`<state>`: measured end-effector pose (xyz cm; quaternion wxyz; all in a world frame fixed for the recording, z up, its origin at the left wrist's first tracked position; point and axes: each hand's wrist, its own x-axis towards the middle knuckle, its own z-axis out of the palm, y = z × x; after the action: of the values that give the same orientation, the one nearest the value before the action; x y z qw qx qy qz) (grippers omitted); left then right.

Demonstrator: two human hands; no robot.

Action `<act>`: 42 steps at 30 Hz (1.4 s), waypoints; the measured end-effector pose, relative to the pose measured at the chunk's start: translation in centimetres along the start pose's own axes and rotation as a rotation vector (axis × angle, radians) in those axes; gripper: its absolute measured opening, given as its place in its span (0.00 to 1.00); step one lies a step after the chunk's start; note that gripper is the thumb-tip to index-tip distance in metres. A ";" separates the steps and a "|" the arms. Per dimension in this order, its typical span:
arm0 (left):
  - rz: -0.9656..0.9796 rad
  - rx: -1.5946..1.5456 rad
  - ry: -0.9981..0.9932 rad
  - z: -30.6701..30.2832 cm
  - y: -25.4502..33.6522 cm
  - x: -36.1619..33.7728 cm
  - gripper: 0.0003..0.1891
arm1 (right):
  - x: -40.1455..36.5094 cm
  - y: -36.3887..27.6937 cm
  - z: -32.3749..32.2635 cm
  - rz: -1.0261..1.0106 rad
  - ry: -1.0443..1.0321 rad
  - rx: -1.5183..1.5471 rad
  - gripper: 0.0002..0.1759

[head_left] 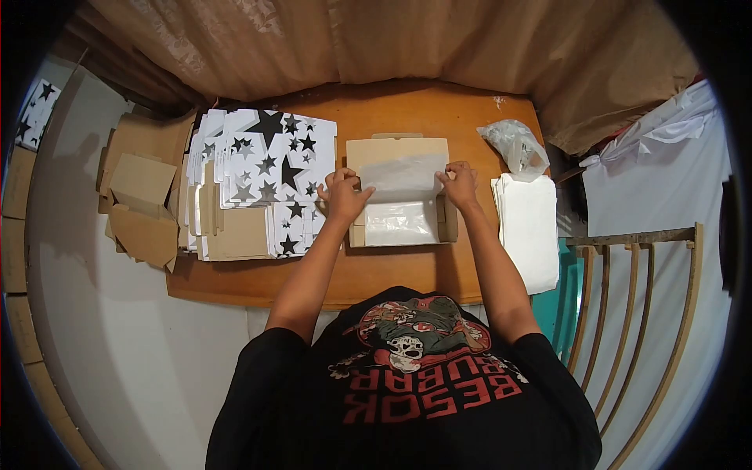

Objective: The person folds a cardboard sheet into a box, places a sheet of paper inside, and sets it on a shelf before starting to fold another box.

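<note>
An open cardboard box [398, 149] stands on the table in front of me, its lid tilted up at the back. Over it I hold a thin white sheet of paper [399, 174] by its two sides. My left hand [345, 193] pinches the sheet's left edge, and my right hand [459, 185] pinches the right edge. Below the sheet, a shiny clear plastic packet [401, 223] lies inside the box. The sheet covers part of the box's inside.
Flat star-printed cardboard boxes [270, 168] are stacked on the left of the wooden table [313, 278], with plain brown cardboard [141, 188] beyond. At right lie a crumpled plastic bag [517, 147] and a stack of white paper [526, 235]. A wooden rack [634, 313] stands farther right.
</note>
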<state>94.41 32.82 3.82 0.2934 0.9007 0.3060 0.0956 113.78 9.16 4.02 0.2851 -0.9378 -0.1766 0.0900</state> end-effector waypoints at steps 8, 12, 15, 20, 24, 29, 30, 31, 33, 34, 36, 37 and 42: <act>0.121 0.067 0.002 0.7 -1.7 -0.8 0.09 | 0.0 1.3 -0.4 -0.003 -0.034 0.149 0.14; 0.135 0.036 0.038 0.7 -2.0 -0.7 0.06 | -0.4 1.9 -0.1 0.032 -0.042 0.204 0.12; 0.097 -0.003 0.034 1.0 -2.3 -0.5 0.08 | -0.8 2.0 0.1 0.012 0.002 0.173 0.12; 0.123 0.021 0.017 0.6 -1.1 -0.7 0.12 | -0.4 1.8 0.4 0.012 0.048 0.161 0.12; 0.071 0.017 0.054 0.8 -0.5 -0.3 0.11 | -0.2 1.6 0.3 -0.003 -0.012 0.139 0.18; 0.037 0.017 0.085 0.8 -0.1 0.2 0.11 | -3.3 -1.2 -1.0 -0.219 0.332 0.142 0.30; 0.044 -0.007 0.114 0.8 -0.1 0.3 0.11 | -3.9 -1.5 -1.1 -0.221 0.330 0.141 0.30; 0.052 -0.032 0.140 0.9 0.0 0.3 0.11 | -4.5 -1.8 -1.2 -0.304 0.311 0.136 0.29; 0.032 -0.062 0.179 1.0 -0.1 0.3 0.11 | -5.7 -2.3 -1.6 -0.380 0.296 0.126 0.28; 0.011 -0.089 0.221 1.1 -0.1 0.4 0.11 | -6.3 -2.5 -1.8 -0.429 0.182 0.024 0.27; 0.026 -0.051 0.165 0.4 0.6 0.1 0.11 | -7.0 -3.0 -1.8 -0.456 0.043 -0.044 0.24; 0.034 -0.011 0.116 0.0 0.8 0.0 0.11 | -7.0 -3.0 -1.7 -0.454 0.045 -0.043 0.24; 0.117 0.053 0.131 0.1 0.7 -0.4 0.15 | -7.3 -2.4 -1.3 -0.436 0.057 -0.037 0.20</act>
<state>94.46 32.11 4.17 0.2427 0.9162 0.2740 0.1629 106.76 7.58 6.92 0.2856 -0.8846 -0.3686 -0.0036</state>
